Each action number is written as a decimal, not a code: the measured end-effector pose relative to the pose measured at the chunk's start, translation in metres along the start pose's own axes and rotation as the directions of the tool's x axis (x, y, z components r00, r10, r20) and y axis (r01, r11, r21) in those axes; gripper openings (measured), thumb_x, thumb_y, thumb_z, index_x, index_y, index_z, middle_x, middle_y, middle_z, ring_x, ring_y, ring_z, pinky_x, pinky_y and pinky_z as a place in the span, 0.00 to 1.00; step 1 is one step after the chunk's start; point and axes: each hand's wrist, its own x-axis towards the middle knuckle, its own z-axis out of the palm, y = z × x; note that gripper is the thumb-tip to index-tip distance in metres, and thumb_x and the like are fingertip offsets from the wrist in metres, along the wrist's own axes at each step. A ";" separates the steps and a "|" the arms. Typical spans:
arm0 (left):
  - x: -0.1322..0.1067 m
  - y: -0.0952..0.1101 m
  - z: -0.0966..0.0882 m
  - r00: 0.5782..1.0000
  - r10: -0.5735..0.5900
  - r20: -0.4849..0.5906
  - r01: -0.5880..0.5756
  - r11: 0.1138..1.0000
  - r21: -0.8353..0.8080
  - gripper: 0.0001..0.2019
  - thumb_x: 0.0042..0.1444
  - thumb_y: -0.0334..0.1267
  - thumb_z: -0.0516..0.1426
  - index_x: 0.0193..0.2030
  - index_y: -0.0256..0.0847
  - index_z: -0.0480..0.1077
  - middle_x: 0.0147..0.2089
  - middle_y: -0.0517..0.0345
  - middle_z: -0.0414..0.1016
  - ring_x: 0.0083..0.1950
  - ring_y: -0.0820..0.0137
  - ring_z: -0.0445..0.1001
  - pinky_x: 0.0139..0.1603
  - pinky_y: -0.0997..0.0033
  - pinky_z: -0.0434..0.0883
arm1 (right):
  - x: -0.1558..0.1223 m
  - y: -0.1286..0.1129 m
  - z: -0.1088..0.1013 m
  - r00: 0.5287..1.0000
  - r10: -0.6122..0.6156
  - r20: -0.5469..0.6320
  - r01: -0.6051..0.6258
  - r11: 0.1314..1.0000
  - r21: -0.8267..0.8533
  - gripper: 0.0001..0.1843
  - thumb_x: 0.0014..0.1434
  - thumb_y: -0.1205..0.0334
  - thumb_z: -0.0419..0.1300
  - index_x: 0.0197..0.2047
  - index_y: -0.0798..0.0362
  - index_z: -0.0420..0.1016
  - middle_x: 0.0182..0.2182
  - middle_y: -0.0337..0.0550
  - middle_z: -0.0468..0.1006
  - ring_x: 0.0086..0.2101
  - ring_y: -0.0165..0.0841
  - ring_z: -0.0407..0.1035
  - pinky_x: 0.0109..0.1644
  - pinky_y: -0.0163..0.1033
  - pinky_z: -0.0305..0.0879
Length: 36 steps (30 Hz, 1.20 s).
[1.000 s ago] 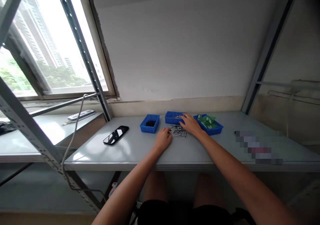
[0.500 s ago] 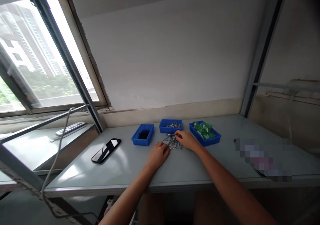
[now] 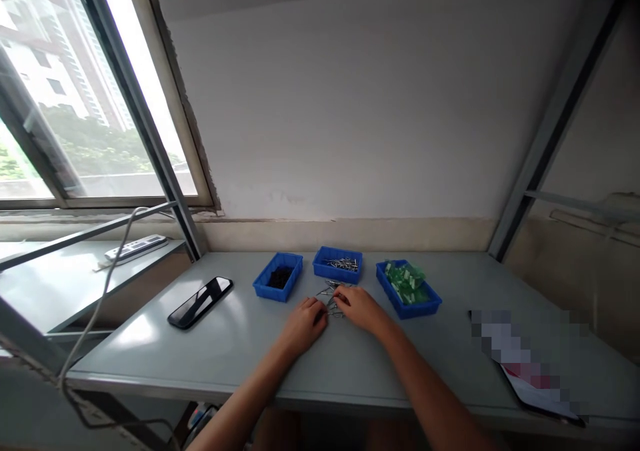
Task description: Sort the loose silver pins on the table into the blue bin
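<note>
A loose pile of thin silver metal pieces (image 3: 336, 313) lies on the grey table between my hands. My left hand (image 3: 304, 324) rests on the tabletop at the pile's left side, its fingers curled together. What it holds, if anything, is hidden. Reaching in from the right, my right hand (image 3: 359, 305) is over the pile with thumb and fingers pinched. Whatever is between those fingertips is too small to make out. Just behind the pile stands a blue bin (image 3: 338, 275) with more of the silver pieces (image 3: 346, 264) in it.
To the left, a blue bin (image 3: 270, 293) contains small black pieces (image 3: 280, 277). A blue bin (image 3: 419, 309) on the right holds green-and-white packets (image 3: 407, 281). A phone (image 3: 201, 303) lies at the left, a blurred flat sheet (image 3: 520, 364) at the right. Metal posts frame the table.
The view has shifted, so the table contents sit lower in the picture. My right hand has moved nearer my left and covers more of the pile.
</note>
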 end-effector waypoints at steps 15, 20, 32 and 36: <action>0.005 -0.017 0.008 0.974 -0.154 -0.167 0.068 0.901 -0.429 0.05 0.54 0.33 0.52 0.32 0.37 0.68 0.32 0.57 0.72 0.33 0.71 0.69 0.34 0.73 0.66 | -0.030 0.003 0.005 0.989 -0.008 -0.150 -0.003 0.997 -0.075 0.12 0.62 0.57 0.51 0.43 0.50 0.72 0.39 0.43 0.75 0.41 0.34 0.68 0.46 0.38 0.64; 0.005 -0.017 0.009 0.980 -0.116 -0.161 0.030 0.889 -0.457 0.05 0.53 0.32 0.53 0.32 0.37 0.69 0.32 0.57 0.72 0.33 0.72 0.69 0.35 0.73 0.66 | -0.033 0.002 0.013 0.980 -0.032 -0.196 0.003 0.989 -0.146 0.12 0.63 0.58 0.49 0.45 0.51 0.71 0.40 0.44 0.75 0.42 0.35 0.69 0.47 0.40 0.64; 0.004 -0.011 0.007 0.964 -0.148 -0.221 0.026 0.880 -0.475 0.06 0.54 0.35 0.53 0.34 0.37 0.71 0.34 0.55 0.74 0.34 0.70 0.70 0.38 0.71 0.67 | -0.029 -0.001 0.020 0.984 -0.104 -0.146 0.073 0.976 -0.206 0.11 0.64 0.61 0.48 0.41 0.52 0.71 0.38 0.45 0.75 0.42 0.35 0.68 0.47 0.40 0.63; 0.002 -0.009 0.007 0.972 -0.135 -0.194 0.028 0.880 -0.474 0.09 0.54 0.40 0.55 0.37 0.37 0.72 0.35 0.55 0.75 0.35 0.70 0.71 0.36 0.72 0.67 | -0.029 -0.008 0.022 0.981 -0.076 -0.176 0.043 0.982 -0.184 0.12 0.64 0.61 0.47 0.41 0.53 0.70 0.39 0.46 0.75 0.42 0.35 0.68 0.47 0.40 0.62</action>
